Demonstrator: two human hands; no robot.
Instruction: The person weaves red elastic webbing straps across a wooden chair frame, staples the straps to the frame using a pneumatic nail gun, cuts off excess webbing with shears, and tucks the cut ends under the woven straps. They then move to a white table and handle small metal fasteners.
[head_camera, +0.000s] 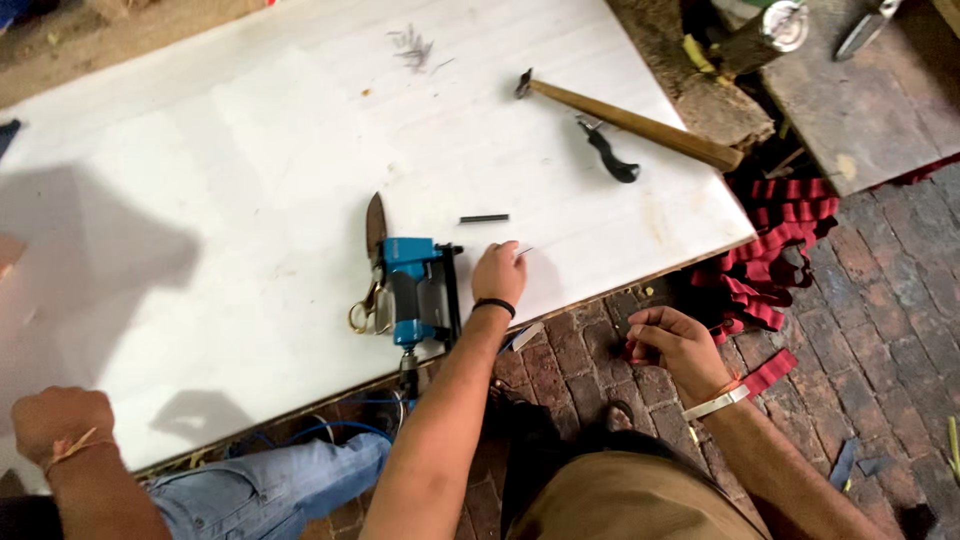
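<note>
My left hand (498, 272) rests on the white board (250, 180) near its front edge, its fingertips pinched on a small metal pin (523, 250). Just left of it lies a blue pneumatic stapler (415, 288), with shears (373, 250) beside that. A short black staple strip (484, 218) lies just beyond my fingers. My right hand (675, 345) hovers off the board over the brick floor (880, 330) with its fingers curled in; I cannot make out anything inside it.
A wooden-handled hammer (640, 125) and a black-handled tool (610, 155) lie at the board's far right. Red fabric strips (785, 235) are heaped past the right edge. Another person's fist (55, 420) and jeans-clad leg (270, 485) are at the bottom left.
</note>
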